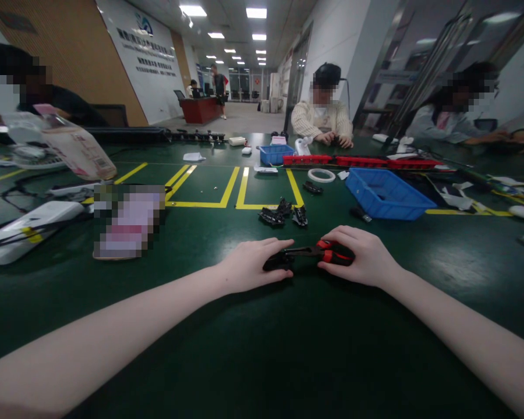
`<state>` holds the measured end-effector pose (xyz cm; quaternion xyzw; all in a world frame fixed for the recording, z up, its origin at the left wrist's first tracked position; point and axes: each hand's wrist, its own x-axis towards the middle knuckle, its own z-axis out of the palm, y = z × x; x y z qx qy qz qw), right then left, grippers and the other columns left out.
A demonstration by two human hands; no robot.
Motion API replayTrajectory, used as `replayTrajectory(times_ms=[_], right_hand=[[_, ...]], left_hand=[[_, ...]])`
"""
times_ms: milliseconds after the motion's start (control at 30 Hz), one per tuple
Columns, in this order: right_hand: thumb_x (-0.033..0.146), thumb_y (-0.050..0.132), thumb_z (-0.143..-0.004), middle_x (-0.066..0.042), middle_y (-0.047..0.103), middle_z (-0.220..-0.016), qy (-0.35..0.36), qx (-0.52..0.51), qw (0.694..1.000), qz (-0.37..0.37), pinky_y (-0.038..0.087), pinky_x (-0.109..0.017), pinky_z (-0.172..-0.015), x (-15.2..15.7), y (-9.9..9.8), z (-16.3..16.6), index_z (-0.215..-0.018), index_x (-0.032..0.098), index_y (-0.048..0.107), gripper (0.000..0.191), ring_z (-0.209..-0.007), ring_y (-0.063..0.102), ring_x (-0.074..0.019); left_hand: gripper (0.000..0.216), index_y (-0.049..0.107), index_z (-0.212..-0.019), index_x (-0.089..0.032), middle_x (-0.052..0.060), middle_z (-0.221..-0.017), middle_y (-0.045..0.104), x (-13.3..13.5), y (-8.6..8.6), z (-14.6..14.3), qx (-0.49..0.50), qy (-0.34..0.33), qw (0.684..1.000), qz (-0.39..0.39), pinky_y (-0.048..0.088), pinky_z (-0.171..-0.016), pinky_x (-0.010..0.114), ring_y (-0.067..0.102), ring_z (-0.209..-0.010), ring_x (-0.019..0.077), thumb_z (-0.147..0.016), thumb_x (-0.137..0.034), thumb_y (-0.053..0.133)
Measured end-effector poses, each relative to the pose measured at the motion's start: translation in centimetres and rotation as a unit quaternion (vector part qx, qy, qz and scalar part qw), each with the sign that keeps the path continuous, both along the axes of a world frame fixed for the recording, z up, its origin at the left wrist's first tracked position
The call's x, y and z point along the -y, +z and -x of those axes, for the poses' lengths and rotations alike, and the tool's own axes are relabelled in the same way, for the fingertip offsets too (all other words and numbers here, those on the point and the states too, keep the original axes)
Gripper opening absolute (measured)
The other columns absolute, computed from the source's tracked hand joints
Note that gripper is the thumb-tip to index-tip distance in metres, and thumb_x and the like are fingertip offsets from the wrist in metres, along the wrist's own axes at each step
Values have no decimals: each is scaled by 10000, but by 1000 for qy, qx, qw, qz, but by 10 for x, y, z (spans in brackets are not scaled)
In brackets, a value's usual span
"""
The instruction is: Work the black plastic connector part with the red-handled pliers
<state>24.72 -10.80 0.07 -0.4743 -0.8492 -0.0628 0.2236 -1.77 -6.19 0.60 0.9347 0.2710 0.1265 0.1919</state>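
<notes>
My right hand (364, 253) is closed around the red and black handles of a pair of pliers (308, 251). The jaws point left and reach a small black part (276, 262) that my left hand (247, 265) grips between thumb and fingers. Much of that part is hidden by the fingers, so I cannot tell whether the jaws clamp it. Just beyond my hands, several similar black pieces (271, 217) lie in a loose cluster on the dark green table (262, 349).
A blue bin (386, 195) stands at right, a smaller blue bin (276, 154) farther back. A white tape roll (321, 176) lies between. On the left are a phone (131, 224), a white power strip (30, 230) and a tilted bottle (76, 145). Co-workers sit around the table.
</notes>
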Motion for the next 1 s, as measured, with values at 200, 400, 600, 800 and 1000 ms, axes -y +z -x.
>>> replayTrajectory(times_ms=[200,400,600,800,1000], right_hand=[[465,638,-754,-84,645,-919,5,0,1000,0,492,-347,-680,1,1,0,-969,195,585,349,-792,607,-202],[470,625,-759,-71,645,-861,1,7,1000,10,487,-323,-635,4,-1,7,-921,182,587,332,-736,597,-181],[462,618,-765,-62,638,-826,-9,-3,1000,23,483,-315,-618,5,-1,10,-895,184,583,308,-708,585,-171],[458,619,-766,-69,634,-838,-7,-12,1000,24,485,-313,-624,6,-3,9,-908,177,582,317,-720,585,-173],[450,622,-768,-78,641,-861,1,-19,1000,16,500,-319,-636,5,-6,7,-927,181,578,315,-740,595,-180]], left_hand=[[578,393,-1375,-223,61,-1221,589,-1,-1,1,10,-3,1000,1,495,-811,316,604,-1010,209,-874,-465,547],[525,432,-1344,-215,50,-1171,608,0,-1,1,7,-12,1000,3,499,-766,293,618,-942,184,-886,-446,541],[485,475,-1307,-216,48,-1179,610,0,1,1,17,-19,1000,11,495,-782,302,612,-977,199,-879,-426,563],[463,499,-1291,-229,32,-1161,616,-4,4,2,37,-46,997,52,471,-809,286,604,-991,193,-865,-383,598],[467,506,-1288,-246,23,-1171,616,-10,1,3,68,-74,989,107,446,-821,265,589,-1009,187,-855,-379,617]])
